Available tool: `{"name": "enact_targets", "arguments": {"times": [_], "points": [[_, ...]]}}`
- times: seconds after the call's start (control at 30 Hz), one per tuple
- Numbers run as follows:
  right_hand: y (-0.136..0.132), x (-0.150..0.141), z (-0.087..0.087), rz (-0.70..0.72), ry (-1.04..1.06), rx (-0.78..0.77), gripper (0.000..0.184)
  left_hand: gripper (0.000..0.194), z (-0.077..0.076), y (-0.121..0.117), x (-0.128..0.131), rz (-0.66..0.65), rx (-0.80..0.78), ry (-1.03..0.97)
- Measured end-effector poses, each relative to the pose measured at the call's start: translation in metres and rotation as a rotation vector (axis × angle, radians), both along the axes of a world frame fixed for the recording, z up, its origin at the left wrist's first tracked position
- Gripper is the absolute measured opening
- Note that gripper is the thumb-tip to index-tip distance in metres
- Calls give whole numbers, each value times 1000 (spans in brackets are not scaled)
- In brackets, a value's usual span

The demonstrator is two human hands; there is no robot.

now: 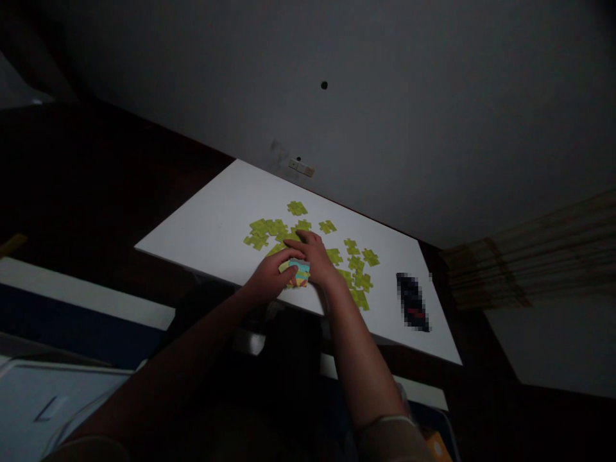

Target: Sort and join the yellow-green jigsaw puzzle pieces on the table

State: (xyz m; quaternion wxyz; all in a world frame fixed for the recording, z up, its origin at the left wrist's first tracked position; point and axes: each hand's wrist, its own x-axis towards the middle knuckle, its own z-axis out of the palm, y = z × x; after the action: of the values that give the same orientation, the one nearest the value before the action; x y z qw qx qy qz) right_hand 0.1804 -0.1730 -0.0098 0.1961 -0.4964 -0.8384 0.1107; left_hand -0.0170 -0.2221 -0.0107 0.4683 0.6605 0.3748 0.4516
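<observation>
Several yellow-green puzzle pieces (357,263) lie face down, scattered over a white board (206,224). A small patch of joined pieces with coloured faces (300,272) sits near the board's front edge. My left hand (269,277) rests at the left side of that patch, fingers curled against it. My right hand (314,254) lies over its top and right side, fingers bent and reaching toward the loose pieces (267,230) to the left.
A dark blurred object (412,301) lies on the board's right part. A pale wall (385,96) rises behind. Slatted bamboo-like material (529,256) sits at the right. Dark floor surrounds the board; a light surface (43,398) shows at lower left.
</observation>
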Motion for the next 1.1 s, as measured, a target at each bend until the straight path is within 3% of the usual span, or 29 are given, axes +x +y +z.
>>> {"name": "enact_targets", "arguments": {"times": [0.13,0.4,0.63,0.73,0.97,1.1], "points": [[-10,8,3,-10,259,25,45,35,-2,0,1,-3,8,-19],[-55,29,13,-196,465,5,34,38,-6,0,2,41,12,-45],[-91,18,-3,-277,579,-89,30,47,-14,1,0,165,-14,-63],[-95,15,-7,-272,540,-91,31,47,-13,6,-30,252,22,52],[-98,13,-4,-208,410,-64,30,48,3,33,-143,579,-21,518],[-99,12,-5,-199,385,-55,28,50,7,35,-154,595,24,737]]}}
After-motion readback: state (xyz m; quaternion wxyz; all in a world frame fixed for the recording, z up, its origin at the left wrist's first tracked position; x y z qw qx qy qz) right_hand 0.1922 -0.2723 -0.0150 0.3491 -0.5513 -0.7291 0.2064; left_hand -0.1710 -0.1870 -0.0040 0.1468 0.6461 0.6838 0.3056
